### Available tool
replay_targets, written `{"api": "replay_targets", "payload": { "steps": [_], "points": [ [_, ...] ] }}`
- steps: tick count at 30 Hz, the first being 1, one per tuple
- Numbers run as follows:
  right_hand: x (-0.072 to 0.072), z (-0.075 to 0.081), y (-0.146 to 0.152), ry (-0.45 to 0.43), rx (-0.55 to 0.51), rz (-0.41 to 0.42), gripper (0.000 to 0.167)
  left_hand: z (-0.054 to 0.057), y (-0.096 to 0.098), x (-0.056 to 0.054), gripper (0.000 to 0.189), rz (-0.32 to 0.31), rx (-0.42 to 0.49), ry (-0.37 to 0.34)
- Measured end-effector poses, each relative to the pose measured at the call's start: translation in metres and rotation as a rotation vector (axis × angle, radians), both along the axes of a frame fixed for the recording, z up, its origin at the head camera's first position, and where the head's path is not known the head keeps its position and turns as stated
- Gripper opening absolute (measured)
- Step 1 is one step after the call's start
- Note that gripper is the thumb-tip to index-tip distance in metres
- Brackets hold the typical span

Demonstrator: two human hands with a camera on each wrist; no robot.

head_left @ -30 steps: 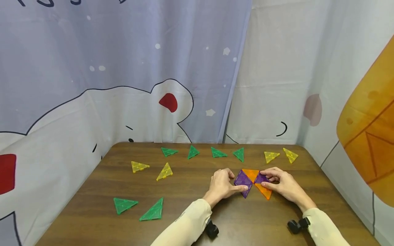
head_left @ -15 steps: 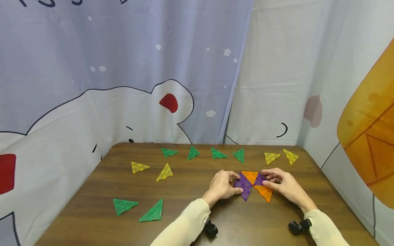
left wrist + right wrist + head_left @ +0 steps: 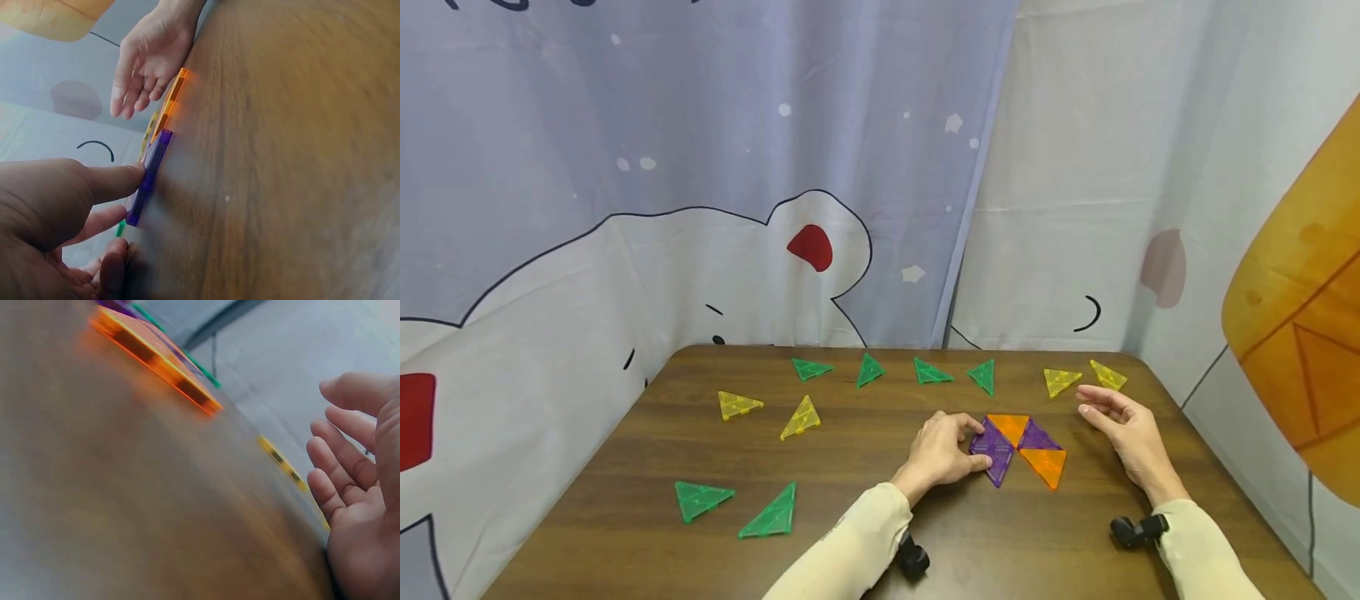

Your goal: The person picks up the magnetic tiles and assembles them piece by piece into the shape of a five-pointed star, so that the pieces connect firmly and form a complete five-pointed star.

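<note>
Lying flat on the wooden worktop (image 3: 1015, 542), a fan of coloured triangular tiles was found right of centre, its points meeting at the middle. The left purple piece (image 3: 999, 452) is held at its outer edge between the thumb and forefinger of the left hand (image 3: 938, 450); whether one tile or two make it up cannot be told. An upper orange tile (image 3: 1009, 427), a right purple tile (image 3: 1040, 435) and a lower orange tile (image 3: 1046, 464) complete the fan, each touching its neighbour near the centre. The right hand (image 3: 1126, 429) is raised to the right of the fan, apart from it, with nothing grasped and the fingers loosely bent. Just beyond that hand, two yellow tiles (image 3: 1062, 382) are noted near the far edge, in line with four green tiles (image 3: 932, 372) farther left. Two more yellow tiles are placed left of the fan, and two green tiles (image 3: 772, 512) nearer the front. The worktop is backed by a printed curtain (image 3: 722, 125).
</note>
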State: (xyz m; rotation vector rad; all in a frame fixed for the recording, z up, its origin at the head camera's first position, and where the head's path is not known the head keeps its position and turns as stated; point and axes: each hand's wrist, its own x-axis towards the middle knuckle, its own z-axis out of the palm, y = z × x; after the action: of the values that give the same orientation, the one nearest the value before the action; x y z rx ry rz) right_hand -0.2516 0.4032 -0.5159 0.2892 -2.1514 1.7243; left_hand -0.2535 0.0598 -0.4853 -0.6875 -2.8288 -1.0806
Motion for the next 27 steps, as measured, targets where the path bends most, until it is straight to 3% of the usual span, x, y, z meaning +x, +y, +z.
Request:
{"api": "replay_targets", "payload": {
  "steps": [3,9,17,22,27],
  "points": [
    [-0.006,0.0,0.014,0.014,0.022,-0.059,0.043,0.0,0.0,-0.001,0.043,0.001,-0.006,-0.003],
    [-0.014,0.001,0.042,0.026,0.263,-0.238,0.057,0.001,0.0,-0.001,0.043,0.003,-0.013,0.0],
    [-0.01,-0.001,0.064,-0.013,0.474,-0.368,0.057,-0.005,0.0,0.001,0.044,-0.015,-0.024,-0.009],
    [-0.015,-0.002,0.075,-0.009,0.622,-0.392,0.051,-0.005,0.0,0.001,0.043,-0.017,-0.016,-0.002],
    [-0.025,-0.001,0.079,0.047,0.698,-0.332,0.054,-0.005,0.0,-0.004,0.043,-0.006,-0.027,0.006]
  ]
}}
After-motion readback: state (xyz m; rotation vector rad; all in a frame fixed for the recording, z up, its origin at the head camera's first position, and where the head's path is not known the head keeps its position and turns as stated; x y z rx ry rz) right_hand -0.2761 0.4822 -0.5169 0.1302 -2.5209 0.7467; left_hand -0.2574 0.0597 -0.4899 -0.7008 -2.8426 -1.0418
